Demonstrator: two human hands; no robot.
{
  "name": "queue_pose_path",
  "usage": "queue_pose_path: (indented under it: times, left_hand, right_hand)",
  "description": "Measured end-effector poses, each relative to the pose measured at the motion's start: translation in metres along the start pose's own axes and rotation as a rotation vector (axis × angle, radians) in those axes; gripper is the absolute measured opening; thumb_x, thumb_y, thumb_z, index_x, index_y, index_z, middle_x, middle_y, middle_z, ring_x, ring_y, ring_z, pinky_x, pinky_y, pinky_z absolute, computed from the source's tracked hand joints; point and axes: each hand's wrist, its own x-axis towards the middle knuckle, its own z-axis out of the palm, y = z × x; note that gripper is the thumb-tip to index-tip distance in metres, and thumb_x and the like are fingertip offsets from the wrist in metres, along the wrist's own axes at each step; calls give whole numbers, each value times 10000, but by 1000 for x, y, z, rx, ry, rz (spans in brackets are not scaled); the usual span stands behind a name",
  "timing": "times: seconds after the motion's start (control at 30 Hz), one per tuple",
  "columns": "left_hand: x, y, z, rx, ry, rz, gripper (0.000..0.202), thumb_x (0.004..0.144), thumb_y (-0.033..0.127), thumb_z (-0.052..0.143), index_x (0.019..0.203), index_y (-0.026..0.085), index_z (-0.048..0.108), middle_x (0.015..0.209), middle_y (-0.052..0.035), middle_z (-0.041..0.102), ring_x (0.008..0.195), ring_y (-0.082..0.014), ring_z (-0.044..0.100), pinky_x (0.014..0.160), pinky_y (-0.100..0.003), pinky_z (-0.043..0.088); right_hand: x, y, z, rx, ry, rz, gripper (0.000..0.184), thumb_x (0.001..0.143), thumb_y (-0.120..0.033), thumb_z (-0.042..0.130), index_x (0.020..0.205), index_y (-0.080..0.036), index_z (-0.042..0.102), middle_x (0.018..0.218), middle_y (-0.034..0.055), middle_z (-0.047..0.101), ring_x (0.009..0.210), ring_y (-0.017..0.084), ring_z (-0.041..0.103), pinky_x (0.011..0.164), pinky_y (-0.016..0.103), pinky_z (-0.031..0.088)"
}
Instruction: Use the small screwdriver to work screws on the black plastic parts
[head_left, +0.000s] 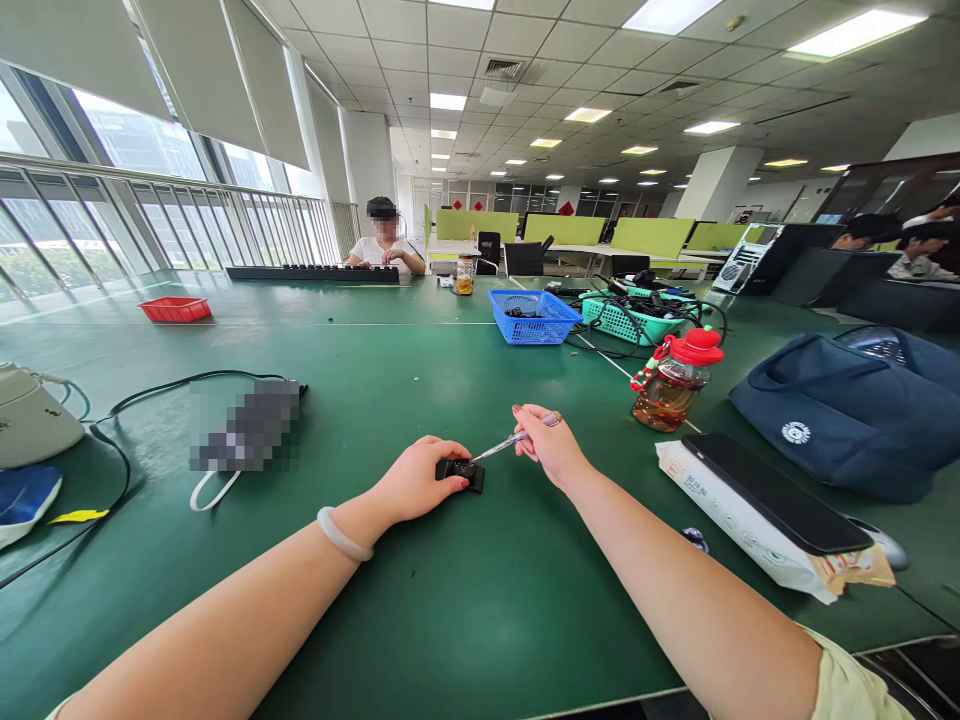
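My left hand (415, 478) rests on the green table (465, 620) with its fingers closed around a small black part (463, 472), pinning it to the surface. My right hand (549, 442) pinches a thin silver screwdriver (501, 447) by its handle. The tool slants down to the left and its tip meets the top of the black part. A pale bangle sits on my left wrist.
A red-lidded bottle (675, 380) stands to the right, beside a dark blue bag (847, 410) and a white box with a black phone (772, 500). Blue (534, 316) and teal (630, 318) baskets lie further back. A black cable and a blurred object (247, 425) are left. Another person (384, 245) sits at the far end.
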Motion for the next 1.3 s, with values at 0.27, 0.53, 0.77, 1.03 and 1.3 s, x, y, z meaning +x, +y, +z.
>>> queue_pose_path:
  times: [0.27, 0.53, 0.77, 1.03, 1.3]
  left_hand:
    - [0, 1, 1, 27, 1, -2, 284, 825, 328, 628, 1097, 275, 688, 1060, -45, 702, 1069, -264, 603, 937, -400, 512]
    - [0, 1, 1, 16, -4, -13, 271, 827, 319, 636, 1092, 286, 685, 1069, -39, 691, 1077, -255, 585, 958, -404, 493]
    - [0, 1, 1, 18, -2, -8, 266, 826, 322, 641, 1086, 291, 685, 1071, -27, 695, 1086, -255, 583, 962, -397, 493]
    - [1, 0, 1, 24, -3, -7, 267, 825, 332, 645, 1082, 276, 690, 1063, -34, 700, 1079, -262, 585, 950, -405, 500]
    - [1, -1, 2, 18, 0, -36, 288, 818, 365, 657, 1093, 284, 685, 1076, -42, 683, 1069, -262, 586, 959, -422, 496]
  right_hand:
    - [-5, -6, 1, -152, 149, 10, 547, 703, -670, 672, 498, -220, 437, 417, -49, 427, 394, 107, 452, 402, 257, 384]
    - [-6, -11, 1, -200, 170, 0, 604, 663, -728, 671, 475, -212, 419, 521, -8, 539, 428, 100, 462, 409, 258, 394]
    - [-8, -13, 0, -219, 187, 1, 602, 674, -735, 658, 478, -216, 426, 510, -15, 523, 443, 108, 457, 454, 272, 410]
    - [-5, -5, -1, -139, 38, -67, 536, 754, -663, 645, 535, -213, 454, 445, -54, 435, 443, 104, 458, 458, 238, 340]
    - [-8, -4, 2, -116, -55, -156, 511, 711, -672, 692, 592, -212, 503, 493, -45, 490, 466, 102, 457, 465, 230, 336]
